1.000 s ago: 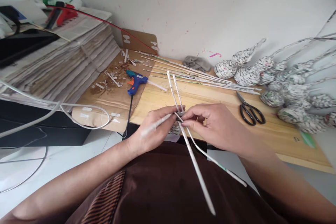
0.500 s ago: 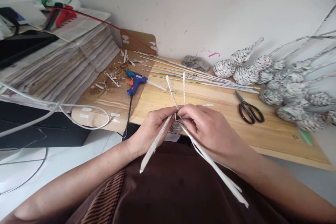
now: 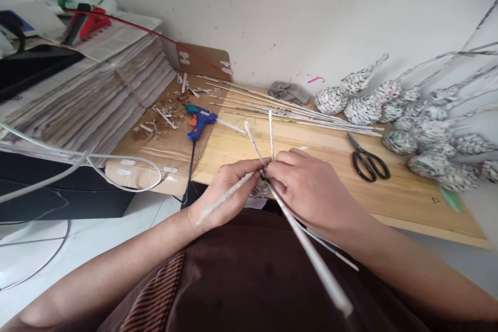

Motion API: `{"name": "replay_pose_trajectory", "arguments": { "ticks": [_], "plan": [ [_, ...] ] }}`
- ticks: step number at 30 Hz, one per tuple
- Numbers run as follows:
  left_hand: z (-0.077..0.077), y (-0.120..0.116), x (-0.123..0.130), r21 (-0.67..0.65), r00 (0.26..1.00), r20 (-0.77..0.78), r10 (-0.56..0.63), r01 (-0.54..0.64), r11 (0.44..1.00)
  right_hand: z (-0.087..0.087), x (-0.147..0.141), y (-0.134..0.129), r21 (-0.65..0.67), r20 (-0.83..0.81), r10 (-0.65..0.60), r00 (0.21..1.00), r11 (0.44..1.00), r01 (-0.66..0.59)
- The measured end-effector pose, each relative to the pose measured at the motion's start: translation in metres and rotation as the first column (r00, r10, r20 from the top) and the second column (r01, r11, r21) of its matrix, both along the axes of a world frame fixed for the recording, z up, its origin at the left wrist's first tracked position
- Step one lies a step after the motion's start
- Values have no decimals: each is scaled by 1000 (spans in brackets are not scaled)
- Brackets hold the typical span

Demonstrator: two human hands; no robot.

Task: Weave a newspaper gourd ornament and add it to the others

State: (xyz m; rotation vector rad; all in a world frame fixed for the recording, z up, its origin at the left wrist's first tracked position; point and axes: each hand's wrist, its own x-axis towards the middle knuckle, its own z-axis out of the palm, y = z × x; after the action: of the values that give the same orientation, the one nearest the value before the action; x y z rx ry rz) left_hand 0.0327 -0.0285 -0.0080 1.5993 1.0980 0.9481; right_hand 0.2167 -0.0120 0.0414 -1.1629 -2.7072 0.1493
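My left hand and my right hand meet at the table's front edge, both closed around a small woven piece of rolled newspaper, mostly hidden beneath them. Rolled paper strips stick out of it: two point up and away, one paper strip lies over my left hand, and a long paper strip runs toward me past my right hand. Another thinner strip shows under my right wrist. My right fingers pinch at the strips where they cross; the fingertips are partly hidden.
A blue glue gun lies on cardboard among paper scraps. Behind are several long paper rolls and a grey cloth. Black scissors rest at right, near several woven newspaper gourds. A tied newspaper stack stands left.
The strip by my left hand has swung up across its back. The long strip toward me has moved apart from the thinner one, and my right fingers have curled in more.
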Motion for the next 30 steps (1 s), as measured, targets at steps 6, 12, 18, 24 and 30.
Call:
{"name": "replay_pose_trajectory", "arguments": {
  "ticks": [6, 12, 18, 24, 30],
  "plan": [
    [-7, -1, 0, -16, 999, 33, 34, -34, 999, 6, 5, -2, -130, 92, 28, 995, 991, -16],
    [-6, 2, 3, 30, 996, 57, 63, -65, 997, -3, 15, 3, -215, -84, 16, 996, 976, -34],
    [-2, 7, 0, -43, 990, 80, 121, -117, 992, -13, 20, 5, -291, -413, -55, 909, 954, -75],
    [-5, 9, -6, -144, 987, 119, 111, -94, 985, -30, 19, 0, -124, -572, -5, 820, 989, -80],
    [-4, 12, -11, -157, 991, 82, 106, -93, 983, -45, 19, -1, -137, -656, -21, 755, 986, -92]
  ]
}}
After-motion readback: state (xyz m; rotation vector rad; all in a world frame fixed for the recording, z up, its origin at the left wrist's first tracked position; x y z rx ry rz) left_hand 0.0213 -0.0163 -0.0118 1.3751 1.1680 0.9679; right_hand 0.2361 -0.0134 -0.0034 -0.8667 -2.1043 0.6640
